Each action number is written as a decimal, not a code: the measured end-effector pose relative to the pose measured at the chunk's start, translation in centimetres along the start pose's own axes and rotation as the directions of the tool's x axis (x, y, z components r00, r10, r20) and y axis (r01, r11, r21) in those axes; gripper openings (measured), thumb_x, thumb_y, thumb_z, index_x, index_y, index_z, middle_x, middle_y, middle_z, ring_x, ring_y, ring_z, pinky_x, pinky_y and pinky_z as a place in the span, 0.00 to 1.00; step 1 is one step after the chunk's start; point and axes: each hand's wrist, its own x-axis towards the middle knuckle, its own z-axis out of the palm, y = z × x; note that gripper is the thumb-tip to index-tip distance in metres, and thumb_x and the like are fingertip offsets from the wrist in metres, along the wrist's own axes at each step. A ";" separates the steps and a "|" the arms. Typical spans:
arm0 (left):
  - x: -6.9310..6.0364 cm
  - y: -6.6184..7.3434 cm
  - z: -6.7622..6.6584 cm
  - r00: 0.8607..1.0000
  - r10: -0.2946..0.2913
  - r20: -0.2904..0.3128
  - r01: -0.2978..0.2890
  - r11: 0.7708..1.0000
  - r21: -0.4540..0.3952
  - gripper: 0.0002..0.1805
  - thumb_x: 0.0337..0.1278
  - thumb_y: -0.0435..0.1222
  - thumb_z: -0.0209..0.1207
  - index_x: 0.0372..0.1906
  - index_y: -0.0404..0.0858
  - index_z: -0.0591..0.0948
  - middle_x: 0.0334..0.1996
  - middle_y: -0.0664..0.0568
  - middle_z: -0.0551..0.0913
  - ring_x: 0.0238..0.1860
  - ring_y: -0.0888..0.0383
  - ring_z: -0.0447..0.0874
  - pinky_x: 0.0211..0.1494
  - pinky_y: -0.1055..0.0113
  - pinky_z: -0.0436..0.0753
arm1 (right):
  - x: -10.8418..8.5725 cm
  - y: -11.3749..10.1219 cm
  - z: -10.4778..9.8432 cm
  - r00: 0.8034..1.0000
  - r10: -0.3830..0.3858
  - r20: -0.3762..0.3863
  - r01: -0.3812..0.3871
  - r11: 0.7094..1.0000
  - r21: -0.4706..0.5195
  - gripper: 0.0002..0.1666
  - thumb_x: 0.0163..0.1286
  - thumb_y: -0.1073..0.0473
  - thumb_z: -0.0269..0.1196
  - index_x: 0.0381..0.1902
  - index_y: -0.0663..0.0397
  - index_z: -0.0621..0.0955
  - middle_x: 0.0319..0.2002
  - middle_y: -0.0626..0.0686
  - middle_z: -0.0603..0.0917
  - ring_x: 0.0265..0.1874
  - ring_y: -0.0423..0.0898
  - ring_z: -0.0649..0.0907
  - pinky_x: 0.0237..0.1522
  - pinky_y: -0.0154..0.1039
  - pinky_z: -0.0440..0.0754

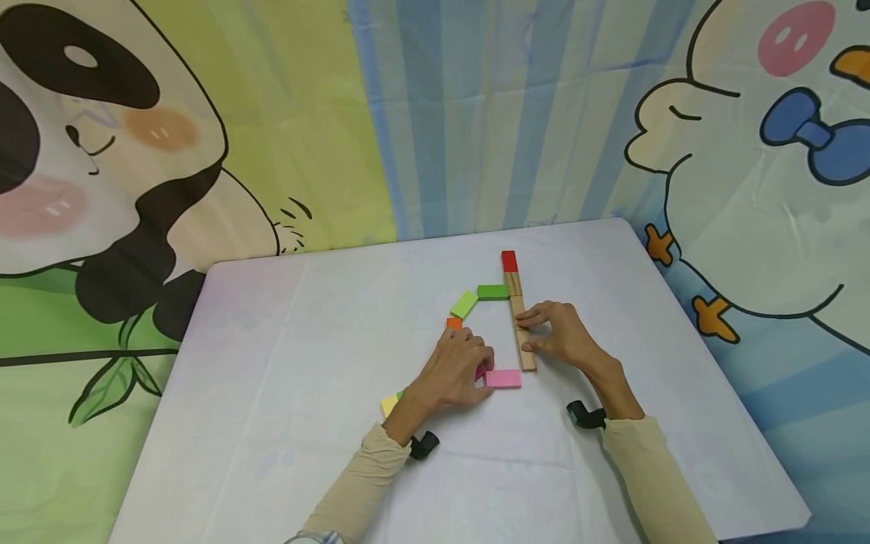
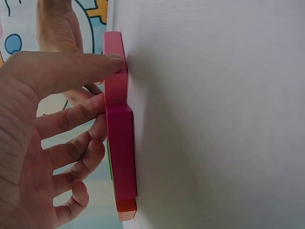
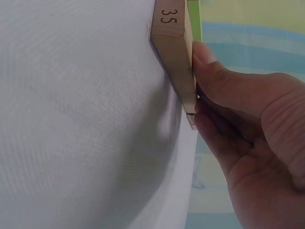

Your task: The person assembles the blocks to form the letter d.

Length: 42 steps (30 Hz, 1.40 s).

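A person in beige sleeves works with both hands at a white table [image 1: 285, 468], where small coloured and plain wooden blocks are laid end to end in a loose ring. The left hand [image 1: 454, 372] is near the front of the ring. Its thumb and index finger are close together, pinching the left end of a pink block [image 1: 504, 379]; the other fingers curl loosely. A magenta block [image 2: 122, 152] lies just beyond the pink one, and an orange block [image 1: 454, 323] shows above the knuckles.

The right hand [image 1: 567, 334] is beside a straight strip of wooden blocks [image 1: 523, 334]. Its thumb and fingers are moderately apart along the strip, touching it from the right without wrapping around it. The right wrist view shows 35 marked on one end. A red block [image 1: 510, 261] caps the far end; a green block [image 1: 492, 292] meets the strip's left side, and a light green block [image 1: 464, 304] slants beyond it. A yellow block [image 1: 389, 405] peeks out beside the left wrist. Behind hangs a cartoon-printed cloth [image 1: 469, 113].
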 end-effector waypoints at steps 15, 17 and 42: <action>-0.1 -0.1 -0.5 1.000 -0.006 0.024 0.006 1.000 -0.015 0.14 0.56 0.56 0.75 0.39 0.55 0.87 0.30 0.63 0.78 0.42 0.61 0.71 0.51 0.60 0.67 | 0.1 -0.3 -0.2 1.000 0.019 0.003 -0.019 1.000 -0.001 0.27 0.56 0.68 0.83 0.55 0.62 0.91 0.58 0.59 0.92 0.65 0.64 0.85 0.77 0.68 0.72; -0.1 -0.1 -0.5 1.000 -0.004 0.019 0.004 1.000 -0.016 0.15 0.55 0.56 0.75 0.39 0.54 0.87 0.30 0.63 0.79 0.42 0.61 0.71 0.51 0.60 0.67 | 0.1 -0.3 -0.2 1.000 0.015 0.003 -0.015 1.000 0.000 0.27 0.56 0.68 0.83 0.55 0.63 0.91 0.58 0.59 0.92 0.65 0.64 0.85 0.76 0.68 0.72; -10.7 -6.4 -5.8 0.957 -0.290 0.012 0.271 0.880 -0.390 0.22 0.45 0.46 0.87 0.48 0.49 0.92 0.42 0.59 0.92 0.48 0.54 0.85 0.57 0.54 0.80 | 0.1 0.0 0.0 1.000 0.004 0.000 -0.004 1.000 0.010 0.27 0.54 0.68 0.84 0.54 0.63 0.91 0.58 0.58 0.93 0.65 0.64 0.84 0.74 0.67 0.75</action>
